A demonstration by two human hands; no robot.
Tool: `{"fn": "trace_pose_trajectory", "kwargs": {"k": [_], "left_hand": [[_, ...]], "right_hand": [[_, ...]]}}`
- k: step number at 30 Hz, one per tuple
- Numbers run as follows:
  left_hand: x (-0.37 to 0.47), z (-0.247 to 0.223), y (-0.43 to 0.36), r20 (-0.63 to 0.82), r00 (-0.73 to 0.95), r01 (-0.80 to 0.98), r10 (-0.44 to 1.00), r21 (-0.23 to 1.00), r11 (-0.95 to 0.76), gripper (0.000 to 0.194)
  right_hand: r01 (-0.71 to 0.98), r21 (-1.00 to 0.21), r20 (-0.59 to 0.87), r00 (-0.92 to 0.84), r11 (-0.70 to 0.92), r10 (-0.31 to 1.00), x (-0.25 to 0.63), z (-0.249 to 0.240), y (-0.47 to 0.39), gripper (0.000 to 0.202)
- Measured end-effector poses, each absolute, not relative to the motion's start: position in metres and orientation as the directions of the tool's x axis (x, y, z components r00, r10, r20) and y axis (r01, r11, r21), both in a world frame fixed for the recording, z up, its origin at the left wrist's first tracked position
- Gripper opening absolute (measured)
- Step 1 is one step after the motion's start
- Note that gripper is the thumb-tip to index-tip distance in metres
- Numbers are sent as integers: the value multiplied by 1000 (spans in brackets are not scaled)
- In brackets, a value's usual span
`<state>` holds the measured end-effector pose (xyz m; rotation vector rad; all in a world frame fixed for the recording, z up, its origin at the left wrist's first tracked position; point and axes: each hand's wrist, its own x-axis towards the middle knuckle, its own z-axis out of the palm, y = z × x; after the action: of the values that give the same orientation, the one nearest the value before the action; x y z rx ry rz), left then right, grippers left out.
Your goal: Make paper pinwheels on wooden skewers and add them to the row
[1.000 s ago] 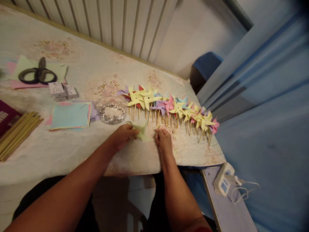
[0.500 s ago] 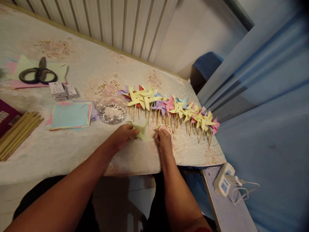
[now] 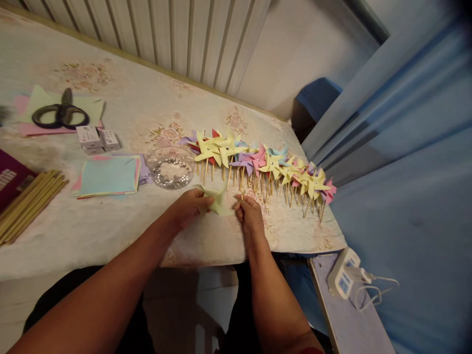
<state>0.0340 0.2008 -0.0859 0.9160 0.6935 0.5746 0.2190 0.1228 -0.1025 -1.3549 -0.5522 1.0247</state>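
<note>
My left hand [image 3: 190,205] pinches a pale green paper piece [image 3: 218,200] between thumb and fingers, its edges curling up. To the right of the paper, my right hand [image 3: 250,211] is closed with its fingertips pressed on something tiny, too small to name. A gap separates the right fingertips from the paper. Just behind my left hand lies a clear round dish [image 3: 172,168] with small shiny pieces in a ring. A row of paper pinwheels [image 3: 272,164] on sticks, in yellow, pink, purple, blue and red, stretches behind and right of my hands.
Square coloured papers [image 3: 107,176], small white boxes [image 3: 90,137] and black-handled scissors [image 3: 62,114] lie at the left. Wooden sticks [image 3: 31,204] rest on a purple box [image 3: 13,177]. Beyond the table's right edge, a power strip [image 3: 343,274] sits on a bench beside a blue curtain [image 3: 413,196].
The view has shifted slightly. My right fingertips have moved a little to the left; my left hand still holds the green paper.
</note>
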Motion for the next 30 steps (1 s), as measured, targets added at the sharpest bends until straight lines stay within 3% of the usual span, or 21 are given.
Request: {"fn": "trace_pose_trajectory", "kwargs": {"k": [16,30], "left_hand": [[36,-95,202,-283,659,-155,697,855,494,35],[36,-90,201,-294,654,-156,697,850,504,34]], "right_hand": [[-235,-962,-236,466,-138,853,220,-103,122,41],[-209,-963,-252,495,-167,832,220,-103,123,17]]}}
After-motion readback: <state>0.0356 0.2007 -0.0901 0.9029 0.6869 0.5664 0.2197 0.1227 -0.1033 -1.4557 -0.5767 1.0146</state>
